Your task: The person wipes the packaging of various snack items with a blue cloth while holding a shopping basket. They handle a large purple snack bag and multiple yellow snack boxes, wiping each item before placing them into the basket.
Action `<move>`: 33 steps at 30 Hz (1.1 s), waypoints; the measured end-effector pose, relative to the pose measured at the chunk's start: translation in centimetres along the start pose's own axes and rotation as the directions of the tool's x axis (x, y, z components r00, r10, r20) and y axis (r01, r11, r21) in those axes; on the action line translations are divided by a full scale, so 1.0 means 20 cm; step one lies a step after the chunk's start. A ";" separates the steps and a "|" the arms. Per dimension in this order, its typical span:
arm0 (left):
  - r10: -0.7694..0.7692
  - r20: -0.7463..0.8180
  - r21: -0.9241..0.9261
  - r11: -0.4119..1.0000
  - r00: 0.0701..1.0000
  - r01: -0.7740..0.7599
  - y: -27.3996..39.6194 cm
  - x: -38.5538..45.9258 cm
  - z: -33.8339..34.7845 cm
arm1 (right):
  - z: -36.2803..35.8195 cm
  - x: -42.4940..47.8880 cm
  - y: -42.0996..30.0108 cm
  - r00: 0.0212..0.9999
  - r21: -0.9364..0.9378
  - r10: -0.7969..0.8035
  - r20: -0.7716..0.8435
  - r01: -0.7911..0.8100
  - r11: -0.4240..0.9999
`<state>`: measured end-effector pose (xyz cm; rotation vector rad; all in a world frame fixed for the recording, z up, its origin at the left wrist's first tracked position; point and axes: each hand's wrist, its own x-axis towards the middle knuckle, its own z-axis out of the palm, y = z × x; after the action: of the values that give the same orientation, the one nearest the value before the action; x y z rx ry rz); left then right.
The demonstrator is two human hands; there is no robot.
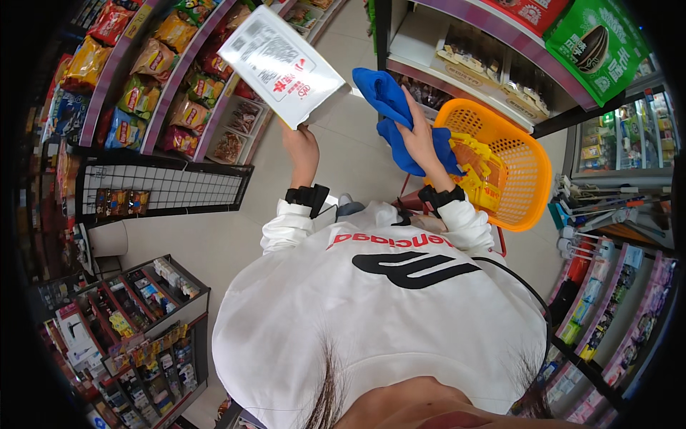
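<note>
My left hand (301, 147) grips the near end of a white box (284, 64) with red and grey print, held tilted above the floor. Its fingers are mostly hidden behind the box. In my right hand (417, 134) is a blue cloth (383, 96), bunched up, with folds hanging on both sides of the hand. Part of the cloth reaches the left rim of an orange plastic basket (528, 177). Inside that basket lie yellow packages (482, 171) with clear parts.
Shelves of chip bags (155, 59) stand to the left, above a black wire rack (161, 185). On the right, a shelf unit (423, 37) carries packaged snacks and a green seed bag (597, 51). Mops and brushes (616, 209) lean farther right. A low display stand (139, 300) is at lower left.
</note>
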<state>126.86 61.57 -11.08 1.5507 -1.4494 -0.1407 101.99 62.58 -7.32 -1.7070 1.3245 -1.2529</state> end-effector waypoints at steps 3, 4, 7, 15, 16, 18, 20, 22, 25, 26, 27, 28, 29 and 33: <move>0.410 -0.067 0.110 0.909 0.910 -0.402 -0.09 0.02 -0.11 | 0.15 -0.03 -0.09 0.988 -0.007 -0.046 -0.150 0.045 0.999; 0.319 -0.010 0.023 0.948 0.948 -0.319 -0.13 -0.01 -0.11 | 0.19 -0.03 -0.10 0.978 -0.043 -0.153 -0.142 0.148 0.988; 0.129 0.098 -0.102 0.988 0.987 -0.119 -0.10 -0.04 -0.14 | 0.28 -0.01 -0.07 0.969 0.075 -0.228 0.094 0.221 0.972; -0.181 0.101 -0.505 0.838 0.978 0.207 -0.02 0.00 -0.18 | 0.31 0.02 -0.08 0.975 -0.143 -0.220 0.007 0.219 0.965; -0.255 0.272 -0.412 0.841 0.928 0.352 0.02 0.01 -0.22 | 0.31 0.00 -0.13 0.949 -0.110 -0.204 0.239 0.235 0.966; -0.306 0.255 -0.464 0.794 0.917 0.394 0.00 0.00 -0.22 | 0.33 -0.06 -0.19 0.978 -0.202 -0.100 0.185 0.138 0.970; -0.308 0.212 -0.459 0.806 0.927 0.373 -0.03 0.03 -0.22 | 0.33 -0.07 -0.28 0.970 -0.212 -0.235 0.054 0.242 0.947; -0.267 0.167 -0.381 0.870 0.949 0.312 -0.08 0.01 -0.21 | 0.33 -0.09 -0.41 0.915 -0.237 -0.404 -0.020 0.388 0.891; -0.139 0.204 -0.205 0.962 0.969 0.181 -0.07 -0.02 -0.21 | 0.39 -0.07 -0.45 0.880 -0.425 -0.435 0.192 0.474 0.771; -0.092 0.232 -0.179 0.975 0.968 0.135 -0.04 -0.05 -0.20 | 0.43 -0.05 -0.41 0.874 -0.435 -0.450 0.181 0.482 0.761; -0.035 0.266 -0.161 0.984 0.963 0.080 0.03 -0.06 -0.21 | 0.47 -0.01 -0.34 0.893 -0.522 -0.396 0.213 0.447 0.727; 0.066 0.250 -0.147 0.989 0.966 -0.029 0.09 -0.10 -0.20 | 0.51 0.04 -0.29 0.906 -0.597 -0.344 0.247 0.422 0.682; 0.166 0.235 -0.131 0.982 0.958 -0.138 0.15 -0.13 -0.19 | 0.54 0.07 -0.23 0.917 -0.667 -0.289 0.276 0.399 0.629; 0.198 0.298 -0.099 0.979 0.934 -0.176 0.28 -0.13 -0.20 | 0.57 0.07 -0.15 0.910 0.080 -0.406 0.079 0.401 0.913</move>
<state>124.89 66.95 -6.45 1.3664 -1.8078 -0.3280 113.85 61.31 -8.19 -2.0368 0.8910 -1.3999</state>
